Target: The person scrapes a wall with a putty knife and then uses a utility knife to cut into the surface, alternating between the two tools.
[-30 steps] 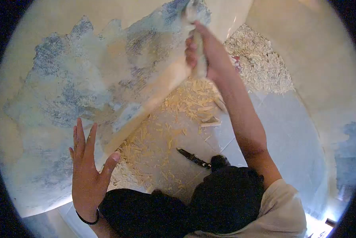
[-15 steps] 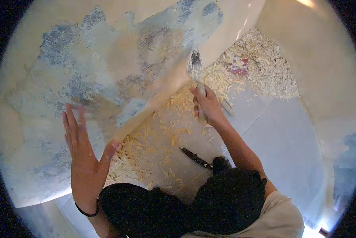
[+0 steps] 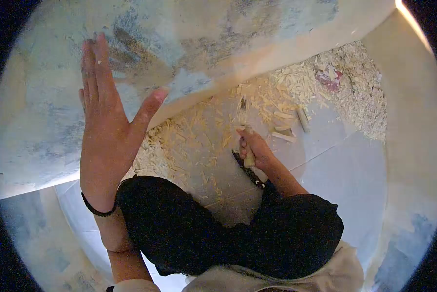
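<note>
My left hand (image 3: 104,121) is open, fingers stretched upward and thumb spread, over a curved wall (image 3: 179,44) with patchy blue, grey and cream paint. Its fingertips lie against the painted face in this view. A dark band circles that wrist. My right hand (image 3: 258,152) is closed round the pale handle of a small trowel (image 3: 249,159). The narrow blade points away from me, just below the wall's lower edge, over scattered shavings (image 3: 194,146), and blends into them. Behind that hand, a dark shoe (image 3: 247,168) shows partly on the floor.
Pale flakes (image 3: 364,92) are heaped at the right back, with a red and white scrap (image 3: 328,79) among them. Larger curled pieces (image 3: 284,134) and a short stick (image 3: 303,119) lie on the grey tiled floor (image 3: 345,160). Another wall (image 3: 413,97) rises at the right. My dark-clad knees are below.
The trowel has dropped from the wall's edge toward the floor debris, lowered by my right hand. My left hand has moved up the view across the wall, and the view itself has shifted.
</note>
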Available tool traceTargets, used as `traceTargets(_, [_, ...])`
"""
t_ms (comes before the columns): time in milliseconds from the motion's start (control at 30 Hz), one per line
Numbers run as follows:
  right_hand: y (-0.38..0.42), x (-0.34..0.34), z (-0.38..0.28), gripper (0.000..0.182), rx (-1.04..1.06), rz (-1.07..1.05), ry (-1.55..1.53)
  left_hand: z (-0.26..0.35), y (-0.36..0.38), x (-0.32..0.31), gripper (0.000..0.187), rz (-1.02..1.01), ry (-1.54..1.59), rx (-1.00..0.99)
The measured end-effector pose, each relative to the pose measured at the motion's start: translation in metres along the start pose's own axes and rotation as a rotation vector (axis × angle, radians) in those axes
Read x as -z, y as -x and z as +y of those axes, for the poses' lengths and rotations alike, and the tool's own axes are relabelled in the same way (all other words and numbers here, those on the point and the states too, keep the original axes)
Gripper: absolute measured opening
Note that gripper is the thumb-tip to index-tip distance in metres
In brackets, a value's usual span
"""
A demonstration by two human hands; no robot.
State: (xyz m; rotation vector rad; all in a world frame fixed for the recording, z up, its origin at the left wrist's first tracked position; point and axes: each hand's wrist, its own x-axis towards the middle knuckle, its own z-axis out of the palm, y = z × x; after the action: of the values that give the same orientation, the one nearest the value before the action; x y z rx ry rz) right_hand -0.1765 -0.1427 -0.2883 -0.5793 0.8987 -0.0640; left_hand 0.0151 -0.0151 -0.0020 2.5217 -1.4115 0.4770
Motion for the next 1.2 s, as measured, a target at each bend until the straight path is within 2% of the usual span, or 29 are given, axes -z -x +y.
traceTargets(100, [-0.010, 0.000, 0.027, 0.024, -0.014, -0.072, 0.040, 0.001, 0.000, -0.002, 0.095, -0.011, -0.013, 0.005])
traceTargets(300, [-0.006, -0.017, 0.034, 0.020, -0.147, -0.019, -0.011, -0.002, 0.000, -0.005, 0.094, -0.012, -0.022, -0.010])
traceTargets(400, [-0.008, -0.017, 0.036, 0.019, -0.165, -0.135, -0.112, -0.006, 0.002, -0.005, 0.094, -0.025, -0.027, -0.007])
traceTargets(500, [-0.010, -0.025, 0.034, 0.020, -0.219, -0.200, -0.062, -0.010, 0.003, -0.004, 0.092, -0.038, -0.037, -0.014])
traceTargets(633, [-0.011, -0.033, 0.033, 0.029, -0.174, -0.268, 0.028, -0.013, 0.003, -0.002, 0.091, -0.044, -0.021, -0.020])
traceTargets(800, [0.003, -0.078, -0.006, 0.038, -0.072, -0.253, -0.005, -0.021, 0.005, -0.007, 0.094, -0.007, -0.003, -0.071])
traceTargets(967, [0.013, -0.109, -0.017, 0.033, -0.050, -0.243, -0.130, -0.026, 0.004, -0.002, 0.086, -0.071, -0.023, -0.091])
traceTargets(1200, [0.016, -0.135, -0.022, 0.031, -0.041, -0.233, -0.212, -0.022, 0.003, -0.004, 0.084, -0.088, 0.010, -0.078])
